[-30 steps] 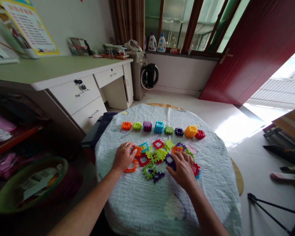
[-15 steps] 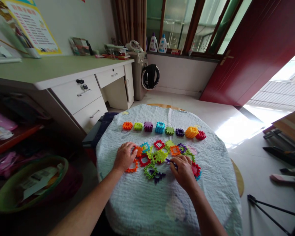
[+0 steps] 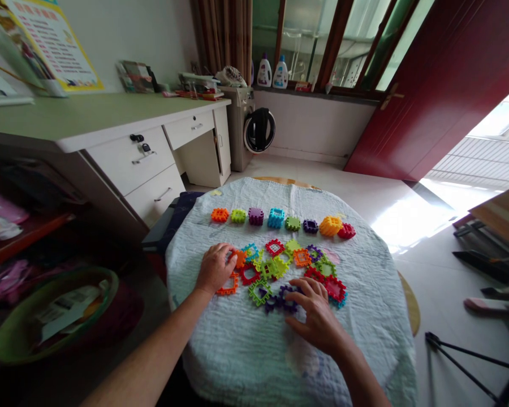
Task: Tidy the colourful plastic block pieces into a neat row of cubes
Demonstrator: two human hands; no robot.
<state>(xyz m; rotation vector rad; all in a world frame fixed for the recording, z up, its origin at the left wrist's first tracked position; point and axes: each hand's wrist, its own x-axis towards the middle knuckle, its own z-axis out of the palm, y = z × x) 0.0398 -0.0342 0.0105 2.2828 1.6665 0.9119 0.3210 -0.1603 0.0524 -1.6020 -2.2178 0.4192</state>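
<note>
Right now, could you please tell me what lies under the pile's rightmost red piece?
Under the red piece, a blue piece shows at the lower right; whatever else lies beneath is covered.

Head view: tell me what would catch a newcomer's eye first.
The jumble of bright plastic pieces in the middle of the cloth-covered table, between the left hand and right hand, stands out first. Beyond it, a row of small coloured blocks crosses the cloth. At the upper right, the big red door slants near a glaring patch of sunlight on the floor.
</note>
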